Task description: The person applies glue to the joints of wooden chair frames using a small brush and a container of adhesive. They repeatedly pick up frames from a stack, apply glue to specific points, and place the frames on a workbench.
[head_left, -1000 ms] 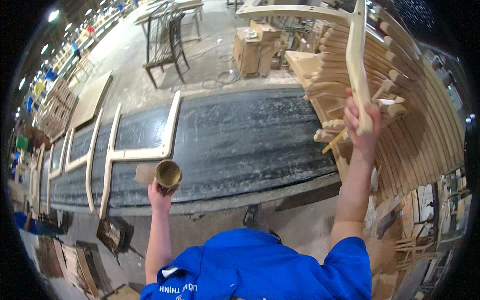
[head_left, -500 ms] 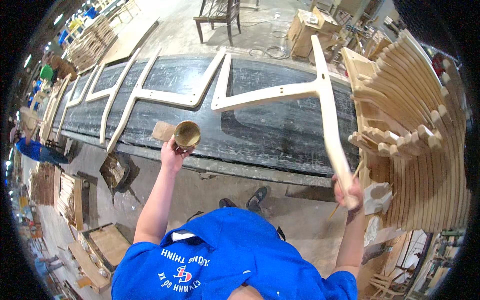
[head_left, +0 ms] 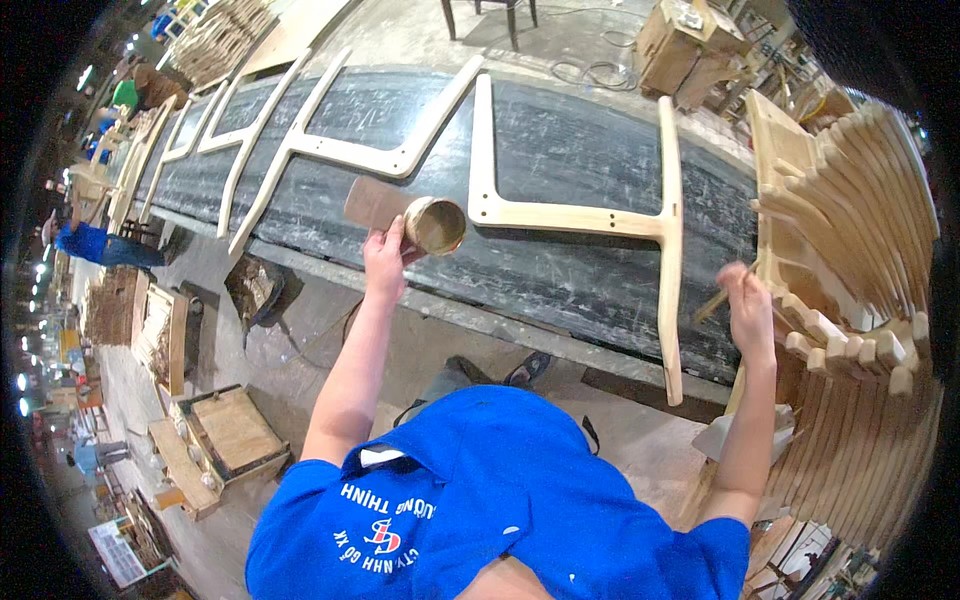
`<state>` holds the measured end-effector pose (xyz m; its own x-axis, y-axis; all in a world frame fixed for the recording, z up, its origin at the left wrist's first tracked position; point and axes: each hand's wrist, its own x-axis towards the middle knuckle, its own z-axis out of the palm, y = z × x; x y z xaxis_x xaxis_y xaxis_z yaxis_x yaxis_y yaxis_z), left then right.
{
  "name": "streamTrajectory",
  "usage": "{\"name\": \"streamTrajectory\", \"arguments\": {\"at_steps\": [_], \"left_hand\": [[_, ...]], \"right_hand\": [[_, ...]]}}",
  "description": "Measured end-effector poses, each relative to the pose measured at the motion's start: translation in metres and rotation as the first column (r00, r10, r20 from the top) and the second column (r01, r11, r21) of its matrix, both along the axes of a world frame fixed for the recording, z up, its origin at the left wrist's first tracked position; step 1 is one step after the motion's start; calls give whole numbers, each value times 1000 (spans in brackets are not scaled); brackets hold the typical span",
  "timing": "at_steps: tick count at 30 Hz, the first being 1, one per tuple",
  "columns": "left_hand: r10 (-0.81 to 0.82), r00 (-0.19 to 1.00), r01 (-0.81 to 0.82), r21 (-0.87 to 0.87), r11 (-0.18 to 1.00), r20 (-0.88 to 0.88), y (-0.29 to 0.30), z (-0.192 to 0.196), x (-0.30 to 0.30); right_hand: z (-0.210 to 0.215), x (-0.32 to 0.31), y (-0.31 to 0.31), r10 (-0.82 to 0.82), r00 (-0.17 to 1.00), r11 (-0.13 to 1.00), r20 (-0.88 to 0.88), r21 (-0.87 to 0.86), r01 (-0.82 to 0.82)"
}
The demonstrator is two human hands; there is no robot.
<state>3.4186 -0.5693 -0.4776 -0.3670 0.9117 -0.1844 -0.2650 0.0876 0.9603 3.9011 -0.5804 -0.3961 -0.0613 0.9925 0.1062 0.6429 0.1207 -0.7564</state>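
Note:
My left hand (head_left: 385,262) is closed around a round cup (head_left: 437,226) with a brownish inside. A flat brown block (head_left: 372,203) sticks out beside the cup; whether those fingers also hold it, I cannot tell. My right hand (head_left: 749,308), its fingers closed, holds a thin stick (head_left: 711,306) over the table's right end. Left of that hand, a pale wooden chair side frame (head_left: 570,217) lies on the black tabletop (head_left: 570,130), its long leg jutting past the near edge. Dark holes show in its crossbar.
More wooden frames (head_left: 345,155) lie along the table to the left. Many curved wooden parts (head_left: 880,190) are stacked at the right. Wooden boxes (head_left: 235,430) stand on the floor at lower left. Beyond the table are a dark chair (head_left: 490,20) and a wooden cabinet (head_left: 690,50).
My right hand has let go of the frame's leg and moved away from it, keeping the thin stick. The frame now rests on the table. The whole view has shifted.

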Motion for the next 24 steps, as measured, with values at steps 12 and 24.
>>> {"name": "streamTrajectory", "arguments": {"at_steps": [12, 24], "left_hand": [[7, 989, 22, 189, 982, -151, 10, 34, -3], [73, 929, 93, 421, 902, -363, 40, 56, -33]], "right_hand": [[-20, -255, 71, 450, 725, 893, -522, 238, -383], [-52, -309, 97, -200, 222, 907, -954, -266, -327]]}}
